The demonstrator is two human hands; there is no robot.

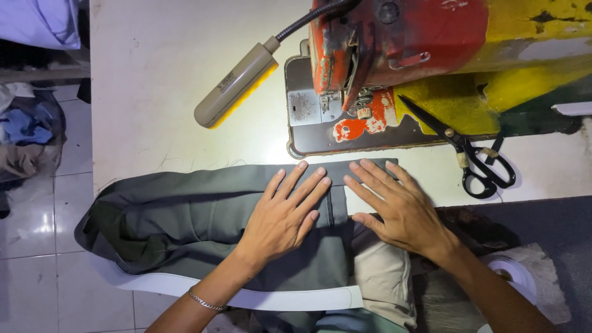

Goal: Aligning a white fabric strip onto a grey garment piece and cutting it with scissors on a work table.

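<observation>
A white worktable lit from above carries the work; left of it runs a pale tiled floor with a heap of clothes. One grey-green garment piece lies flat along the table's near edge, draping off its left end, with one white band under its lower hem. The left hand rests palm-down on it, fingers spread flat; the right hand lies just beside, fingers splayed, the fingertips on the cloth's upper right corner. Beyond the fingertips stands one red-and-yellow sewing machine, with one beige gooseneck lamp to its left. One pair of black scissors lies right of the right fingers.
</observation>
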